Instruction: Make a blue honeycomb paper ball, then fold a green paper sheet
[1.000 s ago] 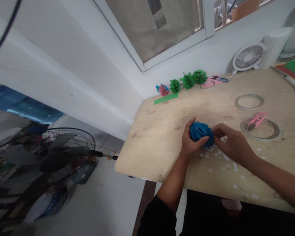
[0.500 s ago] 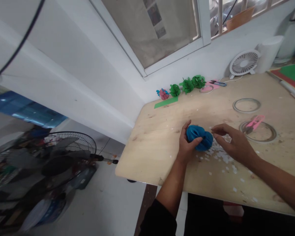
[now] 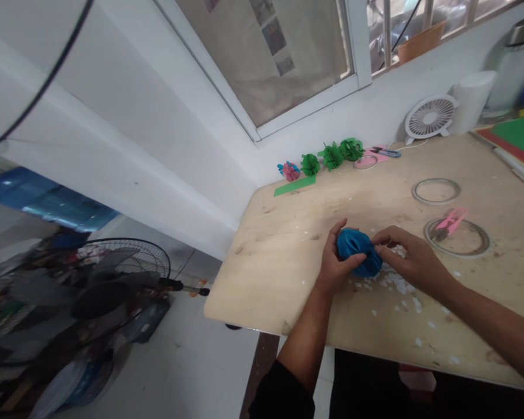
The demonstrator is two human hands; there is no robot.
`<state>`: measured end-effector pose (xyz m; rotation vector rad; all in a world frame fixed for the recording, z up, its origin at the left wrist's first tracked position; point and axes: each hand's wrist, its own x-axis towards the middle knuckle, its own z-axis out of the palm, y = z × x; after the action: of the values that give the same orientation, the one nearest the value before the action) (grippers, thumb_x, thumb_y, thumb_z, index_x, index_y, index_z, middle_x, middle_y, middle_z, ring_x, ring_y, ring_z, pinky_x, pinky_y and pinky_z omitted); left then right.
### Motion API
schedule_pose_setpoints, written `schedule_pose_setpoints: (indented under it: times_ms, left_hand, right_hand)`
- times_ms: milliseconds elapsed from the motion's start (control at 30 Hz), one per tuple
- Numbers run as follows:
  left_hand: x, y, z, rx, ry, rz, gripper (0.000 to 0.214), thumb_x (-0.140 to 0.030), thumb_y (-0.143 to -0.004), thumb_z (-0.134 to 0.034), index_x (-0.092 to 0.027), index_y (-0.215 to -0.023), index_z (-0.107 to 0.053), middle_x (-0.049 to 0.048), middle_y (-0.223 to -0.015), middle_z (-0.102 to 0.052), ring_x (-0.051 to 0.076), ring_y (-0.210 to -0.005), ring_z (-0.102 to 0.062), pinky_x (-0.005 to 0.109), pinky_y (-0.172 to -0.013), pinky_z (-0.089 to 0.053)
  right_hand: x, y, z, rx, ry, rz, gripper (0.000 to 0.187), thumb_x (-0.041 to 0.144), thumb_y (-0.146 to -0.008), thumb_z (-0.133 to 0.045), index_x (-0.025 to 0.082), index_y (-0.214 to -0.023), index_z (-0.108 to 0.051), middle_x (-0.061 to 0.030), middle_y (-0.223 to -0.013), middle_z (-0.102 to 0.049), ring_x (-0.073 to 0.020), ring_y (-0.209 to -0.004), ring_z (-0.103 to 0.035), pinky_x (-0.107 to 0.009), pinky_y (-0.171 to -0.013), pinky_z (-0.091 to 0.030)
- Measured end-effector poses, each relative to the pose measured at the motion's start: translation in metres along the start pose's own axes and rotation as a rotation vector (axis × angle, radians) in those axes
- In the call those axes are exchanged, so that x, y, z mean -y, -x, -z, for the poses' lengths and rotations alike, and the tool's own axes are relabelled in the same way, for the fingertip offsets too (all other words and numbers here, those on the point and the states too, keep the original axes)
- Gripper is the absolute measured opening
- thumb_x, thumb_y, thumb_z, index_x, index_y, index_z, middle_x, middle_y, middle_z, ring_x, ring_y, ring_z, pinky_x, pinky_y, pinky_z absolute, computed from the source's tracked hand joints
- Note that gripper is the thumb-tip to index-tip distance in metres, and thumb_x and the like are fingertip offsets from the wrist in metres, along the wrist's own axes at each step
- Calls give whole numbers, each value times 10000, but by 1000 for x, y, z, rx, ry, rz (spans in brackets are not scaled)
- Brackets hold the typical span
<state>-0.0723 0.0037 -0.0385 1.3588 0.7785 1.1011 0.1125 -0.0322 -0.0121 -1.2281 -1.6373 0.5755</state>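
A blue folded-paper ball (image 3: 356,250) sits just above the wooden table (image 3: 288,256), held between both hands. My left hand (image 3: 334,265) wraps its left side, thumb over the front. My right hand (image 3: 408,262) pinches the ball's right edge with its fingertips. White paper scraps (image 3: 397,285) lie scattered under and around my right hand.
Green paper balls (image 3: 332,156) and a pink-blue one (image 3: 290,170) line the wall beside a green paper strip (image 3: 294,186). Two tape rings (image 3: 435,190), pink scissors (image 3: 449,221), a small white fan (image 3: 428,118) and coloured paper sheets (image 3: 517,137) lie right. A floor fan (image 3: 122,273) stands left of the table.
My right hand, lifted off the ball half a second ago, has come back and pinches its right edge. The view has tilted slightly.
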Motion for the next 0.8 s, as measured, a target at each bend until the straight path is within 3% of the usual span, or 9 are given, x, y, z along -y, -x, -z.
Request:
schedule_pose_setpoints:
  times_ms: [233, 567, 800]
  left_hand:
    - [-2, 0, -1, 14, 4, -4, 927, -479, -633, -889, -270, -1422, -449, 99, -1306, -608, 261, -1134, -618, 436, -1026, -464]
    - [-3, 1, -3, 65, -49, -11, 926, -476, -647, -883, -282, -1430, -428, 104, -1346, -575, 274, -1185, -592, 459, -1050, -447]
    - [-2, 1, -2, 75, -75, -33, 937, -491, -648, -879, -286, -1437, -417, 111, -1352, -560, 270, -1171, -593, 454, -1041, -454]
  right_hand:
    - [-1, 2, -4, -41, 21, 67, 128, 312, -850, -567, 227, -839, -663, -48, -811, -697, -214, -761, -662, -356, -713, -535]
    - [-14, 1, -4, 11, 119, 112, 168, 304, -865, -562, 234, -779, -689, -56, -806, -692, -233, -786, -656, -394, -726, -528]
    - [-9, 5, -8, -58, 152, 151, 178, 287, -893, -557, 234, -813, -707, -75, -874, -696, -247, -851, -640, -423, -768, -525]
